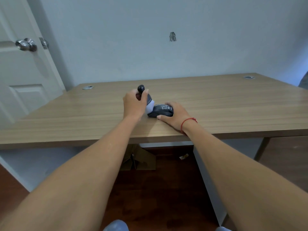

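Head view: left hand (pixel 133 104) grips a dark knob-topped cleaning tool with grey body and white tip (pixel 149 102). The tip touches the left end of a dark grey plastic computer mouse (pixel 160 111), which the right hand (pixel 175 116) clasps near the front edge of the light wooden desk (pixel 225 100), mid-width. Best to pin the mouse firmly and use short light strokes; the brown cardboard box (pixel 141 161) under the desk hides its contents.

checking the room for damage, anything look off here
Yes: a small ragged grey patch on the wall above the desk looks like chipped plaster or a hole. Nothing on the desk looks spilled.
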The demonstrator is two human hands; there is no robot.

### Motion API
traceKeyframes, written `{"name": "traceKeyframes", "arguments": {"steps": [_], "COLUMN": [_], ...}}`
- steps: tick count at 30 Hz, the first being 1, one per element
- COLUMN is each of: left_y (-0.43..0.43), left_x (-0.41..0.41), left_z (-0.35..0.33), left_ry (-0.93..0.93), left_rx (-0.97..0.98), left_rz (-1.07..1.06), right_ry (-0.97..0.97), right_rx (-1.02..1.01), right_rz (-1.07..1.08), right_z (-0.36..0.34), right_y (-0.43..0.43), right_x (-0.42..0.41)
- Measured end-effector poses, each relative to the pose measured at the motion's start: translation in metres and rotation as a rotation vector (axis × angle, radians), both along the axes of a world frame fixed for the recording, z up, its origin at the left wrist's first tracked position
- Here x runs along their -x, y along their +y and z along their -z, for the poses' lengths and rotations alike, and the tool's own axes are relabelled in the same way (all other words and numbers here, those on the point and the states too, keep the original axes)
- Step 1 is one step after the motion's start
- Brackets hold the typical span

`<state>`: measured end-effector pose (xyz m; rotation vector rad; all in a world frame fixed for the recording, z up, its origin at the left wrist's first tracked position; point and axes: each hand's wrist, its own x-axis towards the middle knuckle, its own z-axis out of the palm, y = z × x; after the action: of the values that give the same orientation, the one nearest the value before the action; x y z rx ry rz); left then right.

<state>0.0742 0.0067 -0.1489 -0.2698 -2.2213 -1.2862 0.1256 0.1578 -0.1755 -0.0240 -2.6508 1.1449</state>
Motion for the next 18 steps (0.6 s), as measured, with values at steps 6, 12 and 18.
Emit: {"name": "traceKeyframes", "arguments": {"steps": [6, 12, 18], "left_y": [-0.009, 0.014, -0.005], "left_x": [0.006, 0.005, 0.013], "left_z": [0.010, -0.011, 0.003], "left_ry": [-0.061, -0.007, -0.088], "left_rx": [0.134, 0.099, 0.230], "left_rz": [-0.090, 0.025, -0.082], "right_ry": [0.018, 0.014, 0.003], "right_rx": [-0.014, -0.028, -0.011], "right_rz": [-0.014, -0.015, 0.003], "right_z": [0.001, 0.002, 0.002], "right_y": [-0.004, -0.002, -0.001], "right_x": [-0.001, 0.000, 0.001]}}
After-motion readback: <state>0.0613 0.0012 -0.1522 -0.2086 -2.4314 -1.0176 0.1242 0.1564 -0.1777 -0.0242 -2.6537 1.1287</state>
